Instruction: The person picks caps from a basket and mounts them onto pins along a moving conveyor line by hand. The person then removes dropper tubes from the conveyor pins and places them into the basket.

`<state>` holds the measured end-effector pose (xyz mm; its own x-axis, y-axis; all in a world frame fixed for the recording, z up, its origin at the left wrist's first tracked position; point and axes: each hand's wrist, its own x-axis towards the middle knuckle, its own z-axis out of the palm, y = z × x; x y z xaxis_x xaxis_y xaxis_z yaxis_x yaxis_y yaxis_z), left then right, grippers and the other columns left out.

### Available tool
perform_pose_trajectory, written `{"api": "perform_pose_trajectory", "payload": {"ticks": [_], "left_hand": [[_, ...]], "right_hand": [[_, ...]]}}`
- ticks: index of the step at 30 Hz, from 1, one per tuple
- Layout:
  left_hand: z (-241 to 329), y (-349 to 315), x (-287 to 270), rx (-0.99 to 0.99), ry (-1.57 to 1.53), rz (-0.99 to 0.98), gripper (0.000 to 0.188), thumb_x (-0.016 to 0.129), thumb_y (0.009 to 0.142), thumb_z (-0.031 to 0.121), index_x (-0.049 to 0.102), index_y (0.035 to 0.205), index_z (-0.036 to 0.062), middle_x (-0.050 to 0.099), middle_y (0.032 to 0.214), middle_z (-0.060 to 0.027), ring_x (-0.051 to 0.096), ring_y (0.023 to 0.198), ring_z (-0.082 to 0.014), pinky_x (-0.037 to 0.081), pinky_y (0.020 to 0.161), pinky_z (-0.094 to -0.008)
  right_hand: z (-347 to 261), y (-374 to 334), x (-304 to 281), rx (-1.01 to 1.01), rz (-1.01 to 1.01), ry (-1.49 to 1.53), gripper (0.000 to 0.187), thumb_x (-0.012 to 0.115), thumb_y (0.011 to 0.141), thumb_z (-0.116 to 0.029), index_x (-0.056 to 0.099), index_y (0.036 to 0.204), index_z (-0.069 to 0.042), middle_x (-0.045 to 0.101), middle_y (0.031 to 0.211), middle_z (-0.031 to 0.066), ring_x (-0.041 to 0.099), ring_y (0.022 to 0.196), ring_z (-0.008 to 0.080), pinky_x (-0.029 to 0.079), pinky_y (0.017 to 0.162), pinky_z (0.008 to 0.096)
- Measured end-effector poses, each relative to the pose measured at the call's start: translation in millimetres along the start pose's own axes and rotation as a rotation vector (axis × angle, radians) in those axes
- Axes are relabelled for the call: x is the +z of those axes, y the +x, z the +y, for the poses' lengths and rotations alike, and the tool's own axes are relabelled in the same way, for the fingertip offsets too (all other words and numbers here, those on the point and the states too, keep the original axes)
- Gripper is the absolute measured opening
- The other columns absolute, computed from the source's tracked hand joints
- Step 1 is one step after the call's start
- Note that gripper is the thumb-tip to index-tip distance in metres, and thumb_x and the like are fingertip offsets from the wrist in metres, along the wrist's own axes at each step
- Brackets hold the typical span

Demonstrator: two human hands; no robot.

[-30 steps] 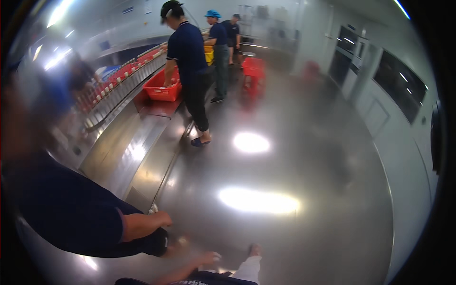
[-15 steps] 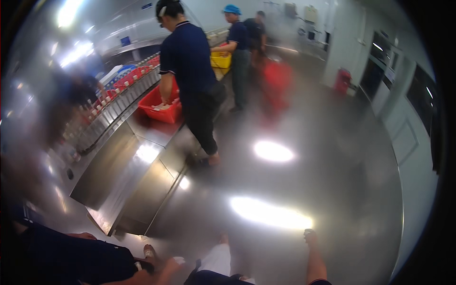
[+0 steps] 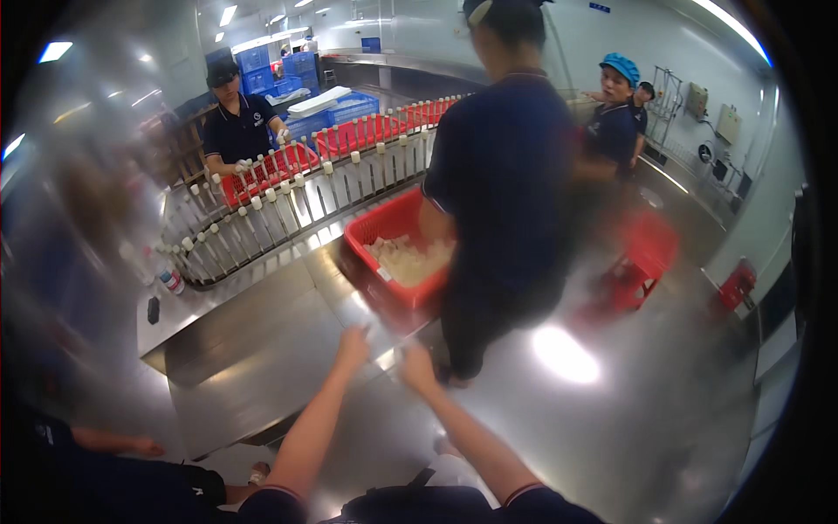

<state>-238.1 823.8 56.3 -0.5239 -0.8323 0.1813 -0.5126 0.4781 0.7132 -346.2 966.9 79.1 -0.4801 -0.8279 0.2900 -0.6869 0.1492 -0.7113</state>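
Both my forearms reach forward from the lower edge. My left hand [image 3: 353, 343] is at the front edge of a steel table [image 3: 253, 349], holding nothing. My right hand [image 3: 415, 367] is just right of it, over the shiny floor, also empty. Just beyond both hands a red crate [image 3: 384, 231] with pale, wet-looking contents sits on the table's corner. A co-worker in a dark blue shirt [image 3: 506, 175] stands against the crate, with a forearm down by its far side.
Behind the table runs a conveyor rail of white-capped posts [image 3: 288, 205] with red crates, and a person [image 3: 237, 131] works at its far side. Blue crates [image 3: 336, 113] are stacked at the back. Two people [image 3: 615, 122] stand back right, above red crates [image 3: 642, 258] on the floor. Someone's arm [image 3: 113, 441] is lower left.
The view has swung toward the table and come closer to the red crate. My two arms have come up from the lower edge and stretched toward the table's front edge.
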Motion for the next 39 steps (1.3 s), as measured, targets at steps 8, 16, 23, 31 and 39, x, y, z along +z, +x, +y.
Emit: {"api": "perform_pose_trajectory", "payload": {"ticks": [8, 16, 23, 31, 39], "left_hand": [[49.6, 186.3, 103.6, 0.173, 0.689, 0.055, 0.027, 0.048, 0.075, 0.022, 0.064, 0.091, 0.0059, 0.057, 0.1, -0.0184, 0.047, 0.102, -0.0411, 0.029, 0.09, -0.0537], [-3.7, 214.9, 122.4, -0.203, 0.475, -0.294, 0.037, 0.057, 0.073, 0.036, 0.059, 0.089, 0.0034, 0.052, 0.097, -0.0198, 0.052, 0.088, -0.0381, 0.038, 0.08, -0.0482], [-8.3, 245.7, 124.4, -0.03, -0.071, -0.37, 0.043, 0.061, 0.071, 0.024, 0.052, 0.106, 0.0006, 0.043, 0.11, -0.03, 0.05, 0.091, -0.0407, 0.042, 0.081, -0.0429], [-35.6, 227.6, 140.2, -0.06, -0.606, -0.145, 0.035, 0.062, 0.069, 0.008, 0.055, 0.103, 0.005, 0.06, 0.088, -0.0124, 0.058, 0.08, -0.0246, 0.047, 0.069, -0.0299], [-4.8, 213.4, 43.8, -0.866, -1.8, -0.477, 0.027, 0.05, 0.085, 0.014, 0.047, 0.111, 0.0084, 0.057, 0.095, -0.0073, 0.057, 0.08, -0.0182, 0.05, 0.064, -0.0287]], "right_hand": [[130.9, 224.5, 42.6, 0.259, -0.344, -0.551, 0.045, 0.058, 0.076, -0.027, 0.048, 0.117, -0.012, 0.056, 0.099, 0.0112, 0.053, 0.093, 0.0234, 0.037, 0.089, 0.0397], [46.1, 230.0, -38.1, 0.716, -0.174, 0.577, 0.05, 0.053, 0.084, -0.025, 0.027, 0.126, -0.016, 0.047, 0.097, 0.0065, 0.048, 0.084, 0.0176, 0.043, 0.073, 0.0287], [71.1, 264.0, 18.0, 0.666, 0.13, 0.263, 0.037, 0.055, 0.076, -0.007, 0.038, 0.109, -0.004, 0.048, 0.099, 0.013, 0.05, 0.083, 0.0221, 0.043, 0.065, 0.0296], [176.9, 244.4, 96.5, 0.784, 0.12, 0.118, 0.04, 0.058, 0.069, -0.021, 0.053, 0.105, -0.005, 0.059, 0.094, 0.0137, 0.058, 0.088, 0.0297, 0.048, 0.076, 0.0353], [104.3, 226.1, 54.2, 1.013, 0.178, 1.653, 0.037, 0.04, 0.085, -0.043, 0.056, 0.101, -0.013, 0.059, 0.095, 0.0056, 0.058, 0.08, 0.0202, 0.05, 0.068, 0.0381]]}}
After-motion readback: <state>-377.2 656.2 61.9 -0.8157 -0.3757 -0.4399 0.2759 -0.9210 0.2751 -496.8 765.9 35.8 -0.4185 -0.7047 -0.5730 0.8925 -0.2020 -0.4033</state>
